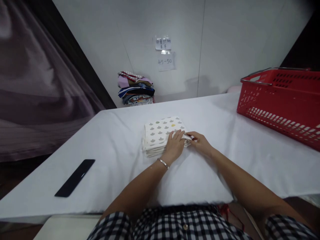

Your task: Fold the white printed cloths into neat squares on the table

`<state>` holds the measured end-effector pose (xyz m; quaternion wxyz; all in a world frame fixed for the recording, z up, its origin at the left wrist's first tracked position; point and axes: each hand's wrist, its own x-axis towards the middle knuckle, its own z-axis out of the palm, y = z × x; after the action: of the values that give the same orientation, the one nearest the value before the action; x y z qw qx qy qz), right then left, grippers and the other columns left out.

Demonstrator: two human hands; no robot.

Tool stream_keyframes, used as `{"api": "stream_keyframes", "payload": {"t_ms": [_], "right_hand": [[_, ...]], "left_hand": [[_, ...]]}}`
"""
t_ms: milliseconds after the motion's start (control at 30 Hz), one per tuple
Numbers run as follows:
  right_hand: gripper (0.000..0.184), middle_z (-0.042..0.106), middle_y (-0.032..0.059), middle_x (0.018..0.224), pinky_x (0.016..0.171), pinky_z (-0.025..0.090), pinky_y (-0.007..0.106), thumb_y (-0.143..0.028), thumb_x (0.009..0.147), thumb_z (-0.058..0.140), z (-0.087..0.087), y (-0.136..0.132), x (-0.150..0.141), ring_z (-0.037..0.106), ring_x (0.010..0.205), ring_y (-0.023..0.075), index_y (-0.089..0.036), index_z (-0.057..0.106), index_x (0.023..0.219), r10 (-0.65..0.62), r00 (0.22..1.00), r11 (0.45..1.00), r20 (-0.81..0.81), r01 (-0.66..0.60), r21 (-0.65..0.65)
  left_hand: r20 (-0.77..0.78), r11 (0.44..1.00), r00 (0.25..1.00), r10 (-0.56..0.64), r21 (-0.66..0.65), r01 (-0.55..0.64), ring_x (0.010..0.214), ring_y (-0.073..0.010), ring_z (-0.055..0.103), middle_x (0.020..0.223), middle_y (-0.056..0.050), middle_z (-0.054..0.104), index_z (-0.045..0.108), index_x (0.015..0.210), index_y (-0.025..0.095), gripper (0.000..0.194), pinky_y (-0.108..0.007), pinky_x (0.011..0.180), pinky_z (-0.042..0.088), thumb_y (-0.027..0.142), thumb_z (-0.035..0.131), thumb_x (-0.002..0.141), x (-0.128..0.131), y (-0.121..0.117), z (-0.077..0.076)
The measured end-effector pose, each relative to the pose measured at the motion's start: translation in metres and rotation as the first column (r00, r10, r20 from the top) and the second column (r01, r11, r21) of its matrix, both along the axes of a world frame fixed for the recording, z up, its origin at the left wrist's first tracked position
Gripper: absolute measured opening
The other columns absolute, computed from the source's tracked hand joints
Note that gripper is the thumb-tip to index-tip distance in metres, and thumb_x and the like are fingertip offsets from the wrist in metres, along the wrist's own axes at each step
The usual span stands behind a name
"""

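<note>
A folded white cloth (160, 131) with rows of grey printed shapes lies on the white-covered table, its several layers showing along the front edge. My left hand (174, 146) rests on its front right part, fingers stretched out over the top layer. At the right front corner, my right hand (200, 143) pinches the edge of the cloth between thumb and fingers. The fingertips of both hands are close together there. A silvery bracelet (163, 163) is on my left wrist.
A red plastic basket (280, 100) with a metal handle stands on the table (112, 143) at the right. A black phone-like slab (75, 178) lies at the left. Behind the table is a stack of folded clothes (136, 88) against the wall. Paper signs (166, 61) hang above.
</note>
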<state>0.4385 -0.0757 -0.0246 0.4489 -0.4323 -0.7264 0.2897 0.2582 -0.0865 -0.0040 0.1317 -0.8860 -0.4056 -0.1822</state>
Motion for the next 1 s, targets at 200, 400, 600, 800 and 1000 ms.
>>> {"api": "stream_keyframes", "payload": {"t_ms": [200,400,600,800,1000], "right_hand": [[0.042,0.064,0.0051,0.109,0.082,0.050,0.035,-0.014,0.068,0.050,-0.006,0.000,-0.001,0.060,0.099,0.0203,-0.022,0.061,0.108,-0.040,0.993,0.997,-0.114,0.032,-0.068],[0.035,0.065,0.0041,0.104,0.074,0.052,0.034,-0.018,0.071,0.051,-0.012,0.005,-0.002,0.061,0.093,0.0210,-0.024,0.062,0.105,-0.130,0.991,0.991,-0.007,0.130,-0.028],[0.050,0.058,0.0063,0.122,0.084,0.049,0.039,-0.029,0.075,0.058,-0.009,0.000,-0.007,0.055,0.108,0.0240,-0.026,0.051,0.124,-0.137,0.985,0.991,0.104,0.136,0.021],[0.052,0.052,0.0113,0.127,0.099,0.038,0.046,-0.023,0.076,0.049,-0.012,0.002,-0.020,0.047,0.117,0.0250,-0.019,0.046,0.128,-0.218,0.958,0.976,0.184,0.213,0.046],[0.051,0.058,0.0080,0.114,0.096,0.042,0.041,-0.012,0.065,0.044,-0.012,0.004,-0.022,0.052,0.107,0.0220,-0.020,0.054,0.114,-0.196,0.978,0.980,0.069,0.192,0.060]], "left_hand": [[-0.021,1.000,1.000,0.005,0.001,-0.005,0.133,-0.0242,0.031,0.137,-0.008,0.047,0.066,0.089,0.017,0.025,-0.051,0.110,0.020,0.013,0.042,0.087,0.015,0.012,-0.002],[0.118,0.991,0.992,0.036,-0.128,-0.021,0.131,-0.0239,0.034,0.132,-0.005,0.050,0.067,0.085,0.021,0.016,-0.051,0.110,0.021,0.019,0.051,0.083,0.011,0.019,0.003],[0.140,0.985,0.990,0.014,-0.172,0.011,0.128,-0.0236,0.037,0.129,-0.003,0.053,0.067,0.082,0.022,0.015,-0.049,0.108,0.024,0.018,0.052,0.083,0.006,0.029,0.016],[0.041,0.983,0.995,-0.092,-0.158,0.098,0.128,-0.0210,0.037,0.132,-0.003,0.051,0.066,0.083,0.021,0.019,-0.045,0.107,0.027,0.014,0.048,0.084,0.002,0.036,0.021],[-0.063,0.989,0.989,-0.137,-0.061,0.134,0.131,-0.0197,0.034,0.136,-0.004,0.048,0.065,0.086,0.019,0.022,-0.046,0.111,0.020,0.015,0.043,0.088,-0.001,0.038,0.021]]}}
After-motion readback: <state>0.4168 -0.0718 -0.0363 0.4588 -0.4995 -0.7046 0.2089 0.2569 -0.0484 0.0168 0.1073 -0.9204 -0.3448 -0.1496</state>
